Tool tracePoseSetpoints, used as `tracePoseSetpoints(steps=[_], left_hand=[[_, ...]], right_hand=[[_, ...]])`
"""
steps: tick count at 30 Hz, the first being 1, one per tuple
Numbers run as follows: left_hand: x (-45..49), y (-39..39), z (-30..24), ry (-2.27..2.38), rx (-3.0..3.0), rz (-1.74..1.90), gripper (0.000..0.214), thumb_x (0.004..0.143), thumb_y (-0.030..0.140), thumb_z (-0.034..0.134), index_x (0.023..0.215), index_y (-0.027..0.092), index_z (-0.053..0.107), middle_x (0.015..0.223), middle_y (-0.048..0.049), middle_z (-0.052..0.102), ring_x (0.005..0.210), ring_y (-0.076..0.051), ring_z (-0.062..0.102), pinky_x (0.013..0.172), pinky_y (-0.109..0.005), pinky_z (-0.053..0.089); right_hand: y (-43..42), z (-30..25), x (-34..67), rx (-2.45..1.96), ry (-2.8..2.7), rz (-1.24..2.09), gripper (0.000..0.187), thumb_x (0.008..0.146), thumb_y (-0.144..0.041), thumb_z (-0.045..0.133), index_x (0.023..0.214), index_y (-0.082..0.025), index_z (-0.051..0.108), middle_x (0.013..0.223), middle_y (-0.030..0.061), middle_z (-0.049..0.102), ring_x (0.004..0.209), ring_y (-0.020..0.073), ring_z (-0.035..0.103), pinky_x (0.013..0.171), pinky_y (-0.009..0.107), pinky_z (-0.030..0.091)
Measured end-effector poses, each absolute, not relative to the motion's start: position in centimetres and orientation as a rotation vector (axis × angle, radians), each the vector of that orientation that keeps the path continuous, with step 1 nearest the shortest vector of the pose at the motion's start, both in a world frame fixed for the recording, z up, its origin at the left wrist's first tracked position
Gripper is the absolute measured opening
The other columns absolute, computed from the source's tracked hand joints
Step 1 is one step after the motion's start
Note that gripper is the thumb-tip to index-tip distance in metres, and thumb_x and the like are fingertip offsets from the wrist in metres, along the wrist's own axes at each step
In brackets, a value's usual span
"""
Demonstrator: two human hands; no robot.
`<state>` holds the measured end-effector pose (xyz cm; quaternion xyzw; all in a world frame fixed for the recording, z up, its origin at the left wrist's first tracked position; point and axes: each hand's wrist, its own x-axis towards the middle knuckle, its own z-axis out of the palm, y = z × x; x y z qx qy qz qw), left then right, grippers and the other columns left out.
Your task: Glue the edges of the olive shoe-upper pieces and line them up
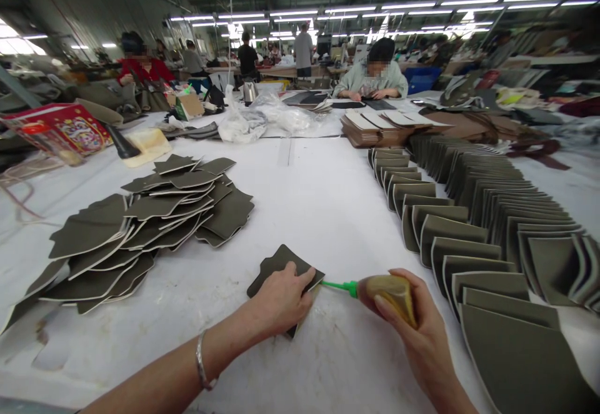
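Outstretched and gripping nothing, the left hand (282,304) is pressing a dark piece (272,267) to the white table (309,198) at six o'clock; the right hand (419,315) is clasping a yellow bottle (385,289), holding its green nozzle (349,287) at the piece's three-o'clock corner.

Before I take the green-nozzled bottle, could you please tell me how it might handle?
The bottle probably squeezes easily, as its wall looks dented in the right hand. Its long, thin green nozzle may bend if pushed.
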<state>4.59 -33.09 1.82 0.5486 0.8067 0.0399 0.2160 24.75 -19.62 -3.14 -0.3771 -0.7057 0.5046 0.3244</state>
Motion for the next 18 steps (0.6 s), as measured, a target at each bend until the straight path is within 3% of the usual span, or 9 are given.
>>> tracePoseSetpoints(steps=[8,14,18], left_hand=[[4.7,-33.1,1.8,2.233,1.487,0.115,0.052,0.088,0.029,0.034,0.139,0.026,0.044,0.102,-0.0118,0.056,0.085,-0.029,0.063,0.077,-0.043,0.049],[4.5,-33.2,1.5,2.238,1.481,0.119,0.052,0.089,0.030,0.034,0.140,0.026,0.042,0.105,-0.0116,0.056,0.088,-0.028,0.062,0.080,-0.041,0.048],[4.6,-33.3,1.5,2.242,1.469,0.117,0.052,0.089,0.029,0.034,0.141,0.026,0.041,0.106,-0.0117,0.056,0.090,-0.028,0.062,0.081,-0.040,0.048]], right_hand=[[-21.8,-2.7,25.1,-1.040,-1.847,1.501,0.051,0.075,-0.053,0.067,0.115,-0.026,0.051,0.101,0.0005,0.059,0.090,0.0229,0.056,0.080,0.029,0.041],[-21.1,-2.8,24.8,-1.093,-1.749,1.363,0.055,0.072,-0.055,0.069,0.115,-0.026,0.050,0.103,0.0007,0.057,0.091,0.0234,0.055,0.082,0.031,0.041],[-23.1,-2.1,25.1,-1.150,-1.742,1.448,0.050,0.072,-0.055,0.067,0.111,-0.026,0.053,0.096,-0.0015,0.061,0.086,0.0219,0.057,0.078,0.028,0.041]])
